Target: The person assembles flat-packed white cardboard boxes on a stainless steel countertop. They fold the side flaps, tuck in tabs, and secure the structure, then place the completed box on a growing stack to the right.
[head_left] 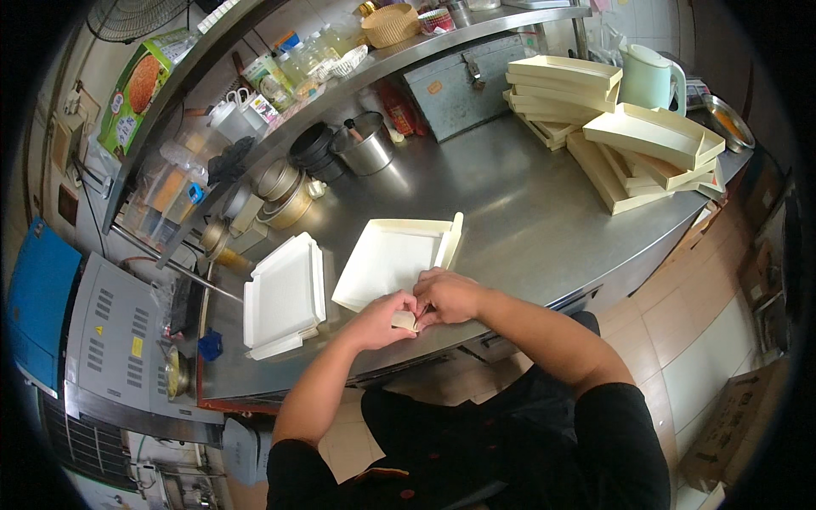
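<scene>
A cream cardboard box tray [387, 263] lies on the steel worktop in front of me, its far and right walls standing up. Both hands work at its near right corner. My left hand [384, 321] pinches a folded flap of the cardboard between thumb and fingers. Close against it, my right hand [448, 297] has its fingers bent round the same corner; part of the grip is hidden behind the fingers. To the left lies a partly folded white cardboard piece [286, 293], apart from both hands.
Stacked cream box trays [565, 89] and a looser pile [650, 140] fill the back right, beside a pale green kettle [650, 78]. A metal chest [467, 85], a steel pot [365, 143] and dark pans [314, 151] stand along the back. A shelf [408, 55] overhangs them.
</scene>
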Tool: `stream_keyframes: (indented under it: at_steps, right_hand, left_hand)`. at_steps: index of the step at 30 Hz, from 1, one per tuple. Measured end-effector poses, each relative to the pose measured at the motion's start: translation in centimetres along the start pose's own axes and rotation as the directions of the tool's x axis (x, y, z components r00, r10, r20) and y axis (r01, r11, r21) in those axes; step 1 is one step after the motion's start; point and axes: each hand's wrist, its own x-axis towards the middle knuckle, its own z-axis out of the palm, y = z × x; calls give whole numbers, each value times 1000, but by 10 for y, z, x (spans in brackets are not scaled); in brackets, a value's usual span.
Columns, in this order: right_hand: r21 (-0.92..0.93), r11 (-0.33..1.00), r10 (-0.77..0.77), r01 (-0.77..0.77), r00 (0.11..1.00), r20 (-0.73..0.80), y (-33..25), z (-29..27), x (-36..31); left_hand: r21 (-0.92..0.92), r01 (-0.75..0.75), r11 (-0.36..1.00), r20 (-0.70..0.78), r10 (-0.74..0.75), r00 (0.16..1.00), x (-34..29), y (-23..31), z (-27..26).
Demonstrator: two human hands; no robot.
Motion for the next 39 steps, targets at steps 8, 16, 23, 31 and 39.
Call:
stream_keyframes:
  at_steps: [8,16,23,31,39]
  right_hand:
    - [-1,997,-73,74,989,-127,15,9,0]
    - [16,1000,23,-22,998,-64,-2,2,-2]
    - [-17,994,-114,112,987,-114,6,4,-3]
    - [-195,973,85,-121,979,-183,3,-4,-5]
    - [-439,853,331,-282,943,37,-19,2,-8]
  left_hand:
    - [357,-388,850,-97,447,889,10,-26,8]
    - [367,-264,892,-291,380,878,-1,-40,30]
    - [469,-296,832,-326,474,818,0,-39,38]
    - [383,-233,894,-362,377,852,-3,-40,38]
    - [603,17,797,-234,156,960,-8,16,20]
